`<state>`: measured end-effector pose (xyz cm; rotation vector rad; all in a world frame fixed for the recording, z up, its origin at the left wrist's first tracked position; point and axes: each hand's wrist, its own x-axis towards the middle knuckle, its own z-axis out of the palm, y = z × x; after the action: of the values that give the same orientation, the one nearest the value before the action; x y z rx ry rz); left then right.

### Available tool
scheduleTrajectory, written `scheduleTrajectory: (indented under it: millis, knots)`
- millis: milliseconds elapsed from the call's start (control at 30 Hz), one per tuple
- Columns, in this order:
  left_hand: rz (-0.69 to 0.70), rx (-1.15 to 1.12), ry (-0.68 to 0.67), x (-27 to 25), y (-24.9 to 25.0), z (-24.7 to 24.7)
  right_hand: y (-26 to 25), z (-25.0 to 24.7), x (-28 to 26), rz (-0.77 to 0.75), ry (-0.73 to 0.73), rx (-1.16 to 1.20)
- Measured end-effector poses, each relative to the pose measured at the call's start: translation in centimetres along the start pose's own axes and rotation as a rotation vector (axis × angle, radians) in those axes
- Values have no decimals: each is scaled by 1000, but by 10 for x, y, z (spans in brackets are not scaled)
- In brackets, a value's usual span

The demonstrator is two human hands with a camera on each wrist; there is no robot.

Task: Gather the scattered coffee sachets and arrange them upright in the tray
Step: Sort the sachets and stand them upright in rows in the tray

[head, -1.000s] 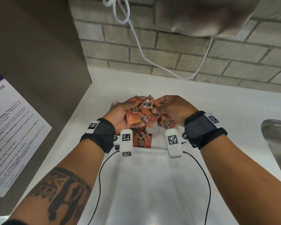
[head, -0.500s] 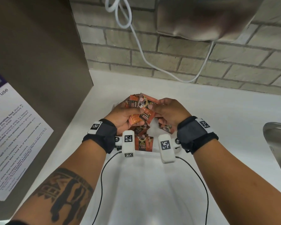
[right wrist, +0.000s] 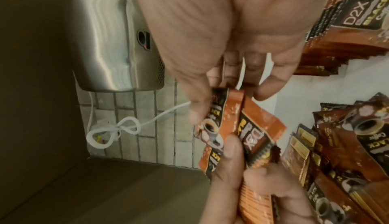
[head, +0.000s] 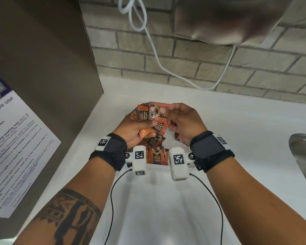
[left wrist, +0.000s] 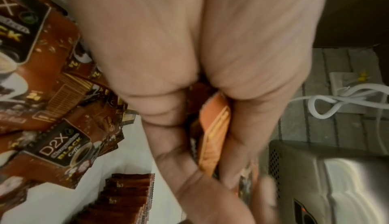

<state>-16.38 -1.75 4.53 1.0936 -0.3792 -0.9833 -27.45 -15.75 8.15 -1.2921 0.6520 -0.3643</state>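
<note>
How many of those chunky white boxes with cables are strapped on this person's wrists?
2. The left white box hangs from the left wristband; the right white box hangs from the right wristband. No others show, though a forearm might hide one.

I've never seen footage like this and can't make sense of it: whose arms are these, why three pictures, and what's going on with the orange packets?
No machine here: a person works with bare hands, wearing small cameras. The wide picture comes from a camera on the head, looking down; the two close, blurry ones come from cameras strapped to each wrist, looking along the fingers. The left hand grips a bundle of coffee sachets, thumb across the front. The right hand pinches the bundle's top edge, as the right wrist view shows. More loose sachets lie on the white counter below. The left wrist view shows a row of sachets standing on edge, probably in the tray, though its walls are hard to make out.
</note>
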Motion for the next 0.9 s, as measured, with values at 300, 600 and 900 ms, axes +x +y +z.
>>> scheduleTrajectory:
  millis: [300, 600, 900]
  knots:
    - [39, 25, 21, -1, 11, -7, -8, -17, 7, -119, 193, 175]
    - [33, 48, -20, -3, 19, -8, -1, -19, 0, -120, 65, 229]
    - [-43, 273, -90, -6, 27, -4, -22, -17, -9, -110, -322, -599]
